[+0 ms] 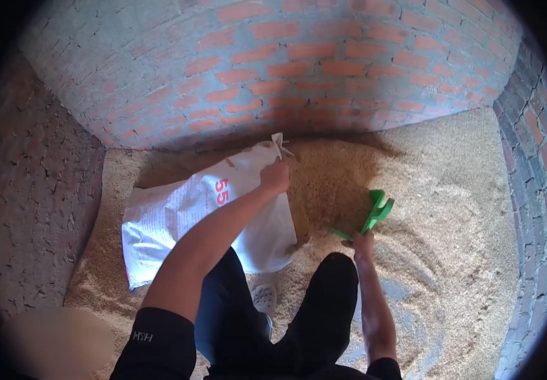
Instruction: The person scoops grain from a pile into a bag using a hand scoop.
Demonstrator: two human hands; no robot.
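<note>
Head view: our left hand [275, 177] clutches the rim of the crinkled white woven sack [178, 218]. Right of the sack, our right hand [363, 241] grips a green plastic scoop [375, 212] over loose, granular grain [451, 209].

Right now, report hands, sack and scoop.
Left hand grips sack mouth. Right hand holds green scoop over grain. Nothing between them.

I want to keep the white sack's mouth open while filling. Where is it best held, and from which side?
Probably at the upper rim of the white sack, where the left hand grips now. The sack lies slumped on the grain with its mouth toward the heap, so coming from above lifts the rim open. The right hand holds the green scoop.
</note>
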